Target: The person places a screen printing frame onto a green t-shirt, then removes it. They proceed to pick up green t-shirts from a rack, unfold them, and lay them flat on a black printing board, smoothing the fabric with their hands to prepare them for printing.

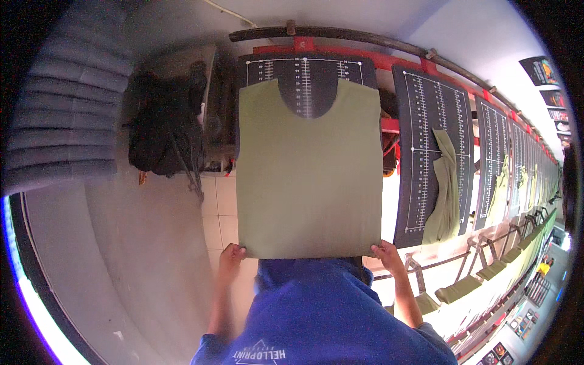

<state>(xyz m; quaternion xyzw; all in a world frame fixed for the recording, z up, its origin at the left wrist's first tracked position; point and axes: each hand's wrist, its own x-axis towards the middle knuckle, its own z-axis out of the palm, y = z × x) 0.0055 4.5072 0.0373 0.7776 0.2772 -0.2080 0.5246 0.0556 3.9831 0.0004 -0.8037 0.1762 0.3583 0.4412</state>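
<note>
An olive-green shirt panel (pixel 310 182) with a scooped neckline lies spread flat over a dark board (pixel 306 70) marked with white rulers. My left hand (pixel 232 255) pinches the panel's near left corner. At the near right corner my right hand (pixel 386 253) grips the same hem. Between the two hands the lower edge runs nearly straight, close to my body. Most of the board is hidden under the cloth; its top strip shows around the neckline.
More ruled boards (pixel 409 152) stretch away to the right, with crumpled green cloth pieces (pixel 446 188) on them. A red frame (pixel 389 59) runs behind. Folded green pieces (pixel 458 290) hang on a rack at lower right. A dark bag-like heap (pixel 164 125) sits at left.
</note>
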